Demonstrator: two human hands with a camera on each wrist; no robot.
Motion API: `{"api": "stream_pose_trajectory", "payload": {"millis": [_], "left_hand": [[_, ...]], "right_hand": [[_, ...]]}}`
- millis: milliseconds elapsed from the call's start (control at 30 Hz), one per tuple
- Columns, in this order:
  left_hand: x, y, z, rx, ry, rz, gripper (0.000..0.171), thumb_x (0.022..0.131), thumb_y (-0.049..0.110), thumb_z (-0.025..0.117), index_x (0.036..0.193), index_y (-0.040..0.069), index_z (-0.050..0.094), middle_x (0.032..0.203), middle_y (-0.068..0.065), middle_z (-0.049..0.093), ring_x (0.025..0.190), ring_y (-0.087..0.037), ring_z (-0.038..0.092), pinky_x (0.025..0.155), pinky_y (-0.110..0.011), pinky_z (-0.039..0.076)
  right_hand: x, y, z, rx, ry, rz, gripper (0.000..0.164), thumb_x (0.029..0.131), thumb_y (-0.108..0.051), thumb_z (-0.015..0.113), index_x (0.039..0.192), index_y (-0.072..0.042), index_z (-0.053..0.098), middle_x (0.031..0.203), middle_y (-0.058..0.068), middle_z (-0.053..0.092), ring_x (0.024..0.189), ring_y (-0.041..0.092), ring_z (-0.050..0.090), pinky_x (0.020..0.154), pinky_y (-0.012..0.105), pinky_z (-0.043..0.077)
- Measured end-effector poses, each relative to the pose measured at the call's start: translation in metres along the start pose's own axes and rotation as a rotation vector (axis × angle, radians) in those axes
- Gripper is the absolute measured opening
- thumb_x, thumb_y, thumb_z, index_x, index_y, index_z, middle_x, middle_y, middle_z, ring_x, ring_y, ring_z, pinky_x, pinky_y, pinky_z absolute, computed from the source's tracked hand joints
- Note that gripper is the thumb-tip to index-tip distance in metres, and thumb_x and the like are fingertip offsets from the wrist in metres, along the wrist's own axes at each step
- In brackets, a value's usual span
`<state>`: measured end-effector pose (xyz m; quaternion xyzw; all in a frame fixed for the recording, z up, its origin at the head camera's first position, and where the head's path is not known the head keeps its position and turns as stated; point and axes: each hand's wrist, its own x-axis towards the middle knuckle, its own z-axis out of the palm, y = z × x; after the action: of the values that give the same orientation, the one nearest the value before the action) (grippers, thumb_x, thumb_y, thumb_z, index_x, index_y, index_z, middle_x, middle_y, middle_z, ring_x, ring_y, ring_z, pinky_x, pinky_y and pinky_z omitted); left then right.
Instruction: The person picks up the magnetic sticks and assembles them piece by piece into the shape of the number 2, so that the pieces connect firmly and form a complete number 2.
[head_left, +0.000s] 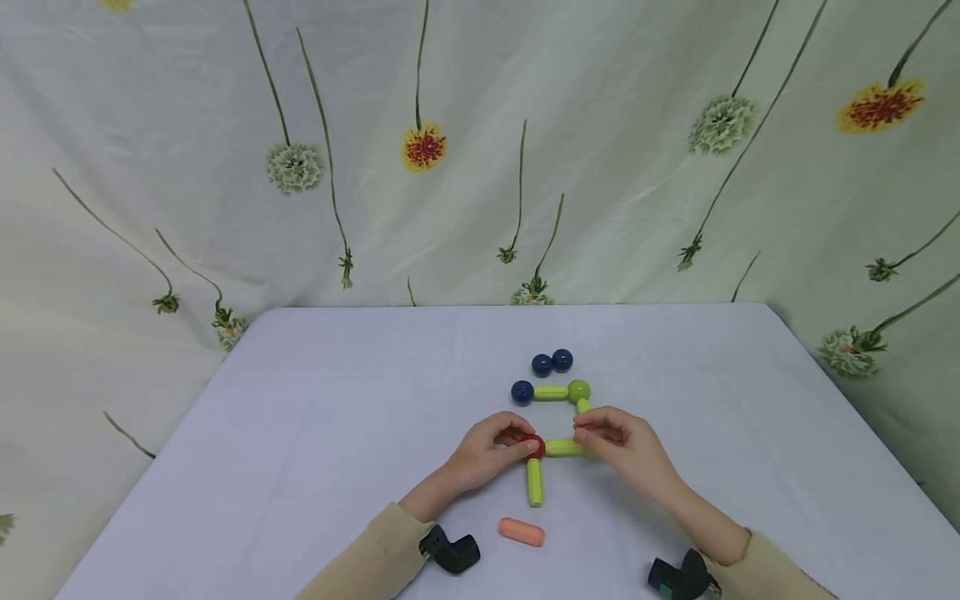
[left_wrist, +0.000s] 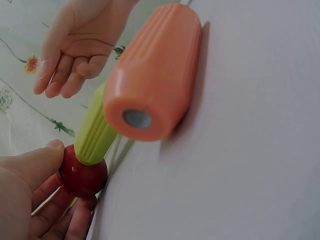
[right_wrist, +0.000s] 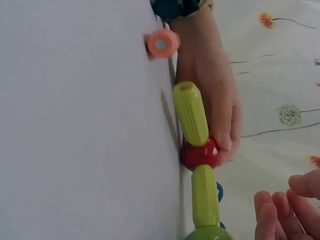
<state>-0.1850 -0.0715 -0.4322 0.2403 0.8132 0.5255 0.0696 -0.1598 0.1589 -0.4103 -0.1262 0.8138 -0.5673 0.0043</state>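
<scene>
Joining two green sticks [right_wrist: 191, 116], the red ball [right_wrist: 201, 155] is pinched by the left hand [head_left: 489, 452] beyond the near orange stick [head_left: 521, 532], while the right hand [head_left: 628, 442] is held at right, thumb and fingers narrowly parted.

Counting three blue balls [head_left: 522, 392], two green balls [head_left: 579, 390], only one red ball [left_wrist: 84, 176]; now spotting four yellow-green rods [head_left: 535, 485], just one orange rod [head_left: 521, 532]; adding one left hand [head_left: 480, 452], one right hand [head_left: 628, 446], two black wrist cameras [head_left: 457, 554], one table [head_left: 300, 417].

Left hand [left_wrist: 17, 192]: holds red ball [left_wrist: 84, 175] with green stick [left_wrist: 93, 139]
Orange stick [left_wrist: 155, 70]: in front of hands
Right hand [left_wrist: 82, 45]: farther away
</scene>
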Motion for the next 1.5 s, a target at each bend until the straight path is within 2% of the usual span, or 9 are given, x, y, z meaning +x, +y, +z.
{"api": "stream_pose_trajectory", "payload": {"millis": [100,233,467,567,800,933,1167,1300,1500], "left_hand": [[-0.003,0.011,-0.003,-0.009,-0.006,0.005,0.016,0.09,0.01,0.063,0.103,0.001,0.062,0.096,-0.006,0.063,0.088,-0.02,0.057,0.079,-0.027,0.048],[-0.004,0.012,-0.004,-0.012,-0.003,0.011,0.016,0.09,0.011,0.063,0.102,0.001,0.062,0.097,-0.006,0.063,0.088,-0.021,0.057,0.08,-0.027,0.049],[0.006,-0.028,0.003,-0.009,0.001,0.01,0.018,0.089,0.024,0.066,0.103,0.012,0.063,0.097,0.005,0.062,0.087,-0.011,0.057,0.079,-0.024,0.049],[0.004,-0.022,0.004,-0.006,0.003,0.006,0.017,0.09,0.019,0.065,0.104,0.008,0.063,0.098,0.001,0.063,0.089,-0.014,0.057,0.08,-0.025,0.048],[-0.004,0.01,-0.003,-0.009,-0.009,0.021,0.017,0.09,0.01,0.063,0.103,0.0,0.062,0.098,-0.007,0.063,0.088,-0.019,0.058,0.079,-0.026,0.049],[-0.004,0.013,-0.004,-0.009,-0.011,0.026,0.017,0.09,0.01,0.063,0.103,0.0,0.062,0.097,-0.008,0.064,0.088,-0.02,0.059,0.079,-0.028,0.049],[-0.004,0.012,-0.005,-0.013,-0.015,0.022,0.017,0.09,0.01,0.063,0.103,0.0,0.062,0.098,-0.007,0.063,0.088,-0.02,0.058,0.079,-0.028,0.049],[-0.004,0.013,-0.005,-0.011,-0.013,0.017,0.017,0.09,0.011,0.063,0.103,0.0,0.062,0.098,-0.006,0.063,0.087,-0.019,0.058,0.079,-0.027,0.049],[-0.003,0.012,-0.005,-0.005,-0.01,0.021,0.018,0.089,0.011,0.064,0.103,0.0,0.062,0.097,-0.007,0.063,0.087,-0.018,0.058,0.079,-0.027,0.049]], "right_hand": [[0.011,-0.003,-0.007,-0.03,0.033,-0.006,0.022,0.089,-0.014,0.065,0.106,0.0,0.064,0.098,0.01,0.066,0.086,0.023,0.064,0.072,0.022,0.052],[0.031,-0.001,-0.017,-0.056,0.069,-0.008,0.022,0.09,-0.01,0.062,0.108,0.002,0.063,0.098,0.012,0.066,0.087,0.029,0.063,0.073,0.03,0.053],[0.064,0.008,-0.03,-0.083,0.114,0.038,0.027,0.091,-0.013,0.062,0.113,0.004,0.061,0.101,0.016,0.066,0.089,0.036,0.062,0.076,0.042,0.052],[0.076,0.011,-0.033,-0.088,0.125,0.057,0.029,0.091,-0.014,0.062,0.114,0.003,0.061,0.102,0.016,0.066,0.093,0.036,0.061,0.08,0.045,0.051],[0.098,0.012,-0.035,-0.155,0.111,0.086,0.036,0.09,-0.021,0.064,0.119,0.0,0.06,0.11,0.014,0.064,0.098,0.03,0.06,0.081,0.041,0.05],[0.108,0.015,-0.034,-0.19,0.087,0.105,0.039,0.088,-0.023,0.066,0.12,-0.001,0.059,0.117,0.014,0.061,0.104,0.031,0.058,0.085,0.042,0.048],[0.121,0.025,-0.031,-0.143,-0.018,0.161,0.048,0.085,-0.022,0.069,0.127,-0.004,0.055,0.131,0.016,0.052,0.118,0.033,0.049,0.092,0.048,0.044],[0.125,0.031,-0.027,-0.156,-0.092,0.137,0.052,0.085,-0.019,0.069,0.132,-0.005,0.051,0.139,0.017,0.044,0.124,0.037,0.044,0.096,0.052,0.039],[0.129,0.037,-0.019,-0.211,-0.097,0.122,0.05,0.086,-0.019,0.068,0.132,-0.005,0.051,0.136,0.016,0.047,0.122,0.039,0.045,0.096,0.052,0.04]]}}
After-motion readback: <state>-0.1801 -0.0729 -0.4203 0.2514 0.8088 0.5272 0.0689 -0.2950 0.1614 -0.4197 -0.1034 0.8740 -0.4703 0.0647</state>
